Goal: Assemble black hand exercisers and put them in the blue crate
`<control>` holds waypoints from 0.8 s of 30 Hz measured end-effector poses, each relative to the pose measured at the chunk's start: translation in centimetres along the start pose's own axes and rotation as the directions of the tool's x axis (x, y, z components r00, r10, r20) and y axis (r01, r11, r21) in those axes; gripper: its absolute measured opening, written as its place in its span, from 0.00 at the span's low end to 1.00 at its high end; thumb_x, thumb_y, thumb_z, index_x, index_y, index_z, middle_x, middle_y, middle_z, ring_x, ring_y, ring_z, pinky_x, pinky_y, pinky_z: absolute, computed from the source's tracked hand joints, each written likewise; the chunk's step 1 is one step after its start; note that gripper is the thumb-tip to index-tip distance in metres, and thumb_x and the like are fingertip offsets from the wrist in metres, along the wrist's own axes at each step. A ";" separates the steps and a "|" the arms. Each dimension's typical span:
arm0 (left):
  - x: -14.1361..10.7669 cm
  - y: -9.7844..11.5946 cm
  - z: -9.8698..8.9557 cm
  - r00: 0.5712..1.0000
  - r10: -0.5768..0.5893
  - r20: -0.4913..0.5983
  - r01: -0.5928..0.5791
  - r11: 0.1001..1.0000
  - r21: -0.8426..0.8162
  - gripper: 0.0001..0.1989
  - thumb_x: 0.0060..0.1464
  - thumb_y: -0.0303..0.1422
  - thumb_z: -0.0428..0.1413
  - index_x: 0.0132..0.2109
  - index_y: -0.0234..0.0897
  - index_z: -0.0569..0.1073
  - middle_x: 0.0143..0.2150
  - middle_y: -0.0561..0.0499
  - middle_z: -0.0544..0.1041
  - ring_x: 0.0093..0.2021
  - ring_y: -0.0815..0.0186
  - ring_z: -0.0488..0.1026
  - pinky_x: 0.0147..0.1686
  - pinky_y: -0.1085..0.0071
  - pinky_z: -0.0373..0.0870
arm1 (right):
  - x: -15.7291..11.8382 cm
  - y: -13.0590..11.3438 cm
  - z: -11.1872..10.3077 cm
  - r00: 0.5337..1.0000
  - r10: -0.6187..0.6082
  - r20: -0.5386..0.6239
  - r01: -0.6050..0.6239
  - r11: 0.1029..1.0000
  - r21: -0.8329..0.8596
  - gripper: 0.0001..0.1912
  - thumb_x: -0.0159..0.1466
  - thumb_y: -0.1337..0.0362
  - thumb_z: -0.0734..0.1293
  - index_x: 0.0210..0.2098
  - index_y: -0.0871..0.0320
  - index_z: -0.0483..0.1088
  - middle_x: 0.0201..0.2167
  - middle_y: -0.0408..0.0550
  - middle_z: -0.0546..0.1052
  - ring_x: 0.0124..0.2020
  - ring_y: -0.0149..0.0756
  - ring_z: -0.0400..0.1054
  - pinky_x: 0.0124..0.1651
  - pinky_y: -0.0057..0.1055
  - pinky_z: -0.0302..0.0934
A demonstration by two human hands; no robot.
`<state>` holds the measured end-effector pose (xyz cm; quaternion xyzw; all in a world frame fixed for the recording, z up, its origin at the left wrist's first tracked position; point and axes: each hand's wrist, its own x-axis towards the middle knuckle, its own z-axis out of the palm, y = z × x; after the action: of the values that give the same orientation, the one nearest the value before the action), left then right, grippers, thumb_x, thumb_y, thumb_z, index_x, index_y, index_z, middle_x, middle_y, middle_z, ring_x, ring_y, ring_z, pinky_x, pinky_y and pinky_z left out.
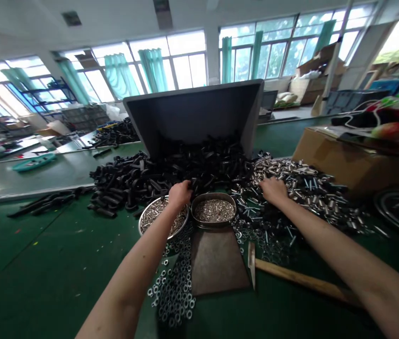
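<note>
A big grey bin (199, 110) spills black parts (114, 182) just by the left hand (180, 193), and silver sleeves (301, 173) are heaped at the right hand (273, 189); both look curled, can't tell if either has hold of anything, so I'd pinch one loose piece off each pile's near edge rather than dig. Kinda crowding things: metal plate (220, 263), hammer (301, 279), round bowl (140, 223), oval tin (213, 225) between the hands, loose washers (180, 301).
</note>
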<state>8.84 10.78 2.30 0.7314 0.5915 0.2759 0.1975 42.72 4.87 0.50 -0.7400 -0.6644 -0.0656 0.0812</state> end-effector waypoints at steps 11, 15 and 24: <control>-15.7 -4.5 -8.9 0.940 -0.279 0.198 0.192 -0.050 -0.980 0.08 0.50 0.29 0.57 0.40 0.35 0.73 0.35 0.51 0.76 0.37 0.68 0.74 0.44 0.65 0.72 | -0.5 1.2 1.2 0.980 0.042 -0.193 -0.009 0.985 0.170 0.06 0.62 0.68 0.59 0.38 0.58 0.66 0.33 0.58 0.72 0.42 0.53 0.64 0.40 0.45 0.53; -19.7 -6.7 -8.1 0.901 -0.422 0.100 0.267 0.358 -0.895 0.10 0.42 0.29 0.62 0.34 0.35 0.72 0.23 0.57 0.70 0.23 0.73 0.68 0.28 0.75 0.68 | -2.0 0.4 -0.4 0.937 0.177 -0.300 0.034 0.811 0.585 0.04 0.60 0.62 0.63 0.36 0.51 0.67 0.27 0.47 0.69 0.34 0.44 0.63 0.37 0.39 0.52; -21.4 -6.6 -2.9 0.941 -0.328 0.083 0.311 0.935 0.169 0.12 0.45 0.24 0.54 0.39 0.37 0.74 0.37 0.43 0.78 0.42 0.55 0.74 0.42 0.65 0.66 | -11.9 -8.5 -4.4 0.962 -0.029 0.273 -0.264 0.171 0.949 0.18 0.51 0.49 0.71 0.32 0.55 0.65 0.21 0.40 0.69 0.20 0.29 0.62 0.23 0.29 0.56</control>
<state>-1.14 -8.72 -3.13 0.6526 0.7102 0.1530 0.2153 32.99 -6.76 2.63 -0.5670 -0.4963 0.4663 0.4634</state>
